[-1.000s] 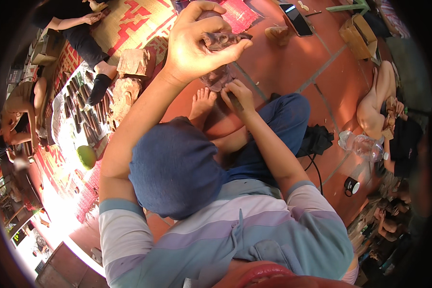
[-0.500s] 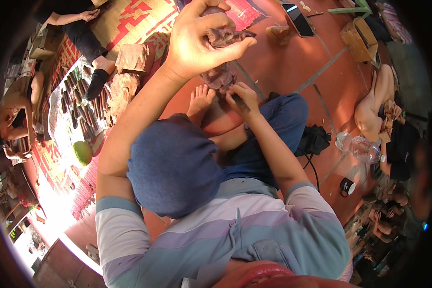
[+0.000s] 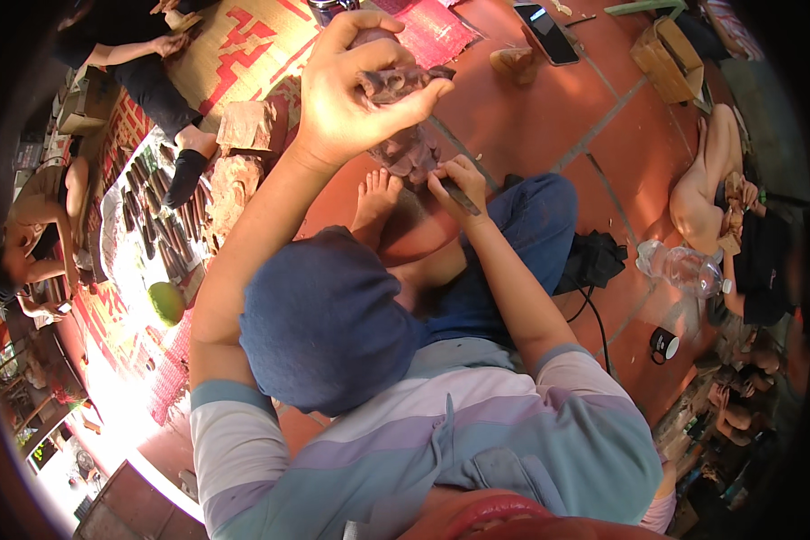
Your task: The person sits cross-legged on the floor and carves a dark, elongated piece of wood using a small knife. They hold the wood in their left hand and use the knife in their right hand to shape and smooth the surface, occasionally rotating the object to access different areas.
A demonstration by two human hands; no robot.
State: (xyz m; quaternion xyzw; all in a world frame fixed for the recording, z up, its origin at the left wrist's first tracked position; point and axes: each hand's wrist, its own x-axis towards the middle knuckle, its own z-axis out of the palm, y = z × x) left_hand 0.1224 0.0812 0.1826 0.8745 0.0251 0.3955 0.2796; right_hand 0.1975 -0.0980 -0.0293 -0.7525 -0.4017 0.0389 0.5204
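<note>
Steady the carving high, guide the tool low

Your left hand is wrapped over the upper part of the dark carving, with the thumb stretched along its near side. Your right hand is closed on a slim tool, at the carving's lower right edge. The two hands are apart from each other, the left above the right. Whether the tool's tip touches the wood, you cannot tell from this view.

To work well here, let the left hand do the bracing so the piece cannot twist, and guide the tool with small, light strokes. It would be wise to point the edge away from the bare foot just beside the carving, and from your own left thumb.

The carving is in front of you, above the red tiled floor; what bears its lower end is hard to make out. It looks reddish-brown and knobbly, with bumps and hollows, and a pointed bit juts out past the thumb. The hand hides its middle.
</note>
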